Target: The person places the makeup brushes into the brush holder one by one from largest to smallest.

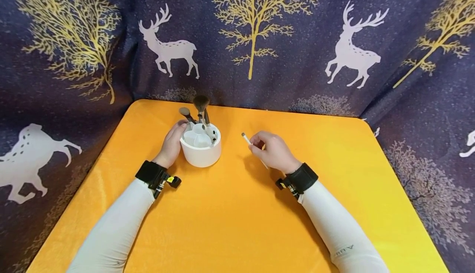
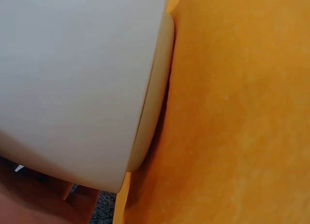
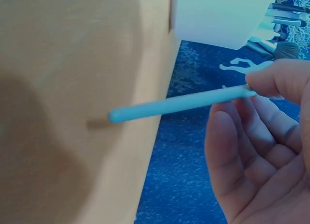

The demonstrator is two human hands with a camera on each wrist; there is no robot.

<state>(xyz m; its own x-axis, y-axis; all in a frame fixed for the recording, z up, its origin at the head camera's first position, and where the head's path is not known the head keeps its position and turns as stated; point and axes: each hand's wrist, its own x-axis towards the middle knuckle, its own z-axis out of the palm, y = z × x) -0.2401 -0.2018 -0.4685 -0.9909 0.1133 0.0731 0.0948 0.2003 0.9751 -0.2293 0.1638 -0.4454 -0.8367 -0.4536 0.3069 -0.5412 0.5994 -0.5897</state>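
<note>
A round white makeup brush holder (image 1: 202, 156) with several compartments stands upright on the table. My left hand (image 1: 172, 144) holds it at its left side, fingers curved along the wall near the rim. Filling much of the left wrist view is the holder's smooth side (image 2: 72, 88), with part of the left hand (image 2: 43, 197) below. To the right of the holder, my right hand (image 1: 273, 151) pinches a slim makeup brush (image 1: 246, 138) between thumb and fingers. Its small dark tip points up and left. The pale handle (image 3: 169, 105) reaches down over the tabletop.
Larger makeup brushes, one with a wide dark head (image 1: 201, 103) and one with a rounded head (image 1: 184, 111), stand in the holder's back compartments. An orange cloth (image 1: 222, 219) covers the table. Behind its far edge hangs a dark blue curtain (image 1: 230, 87) with deer and trees.
</note>
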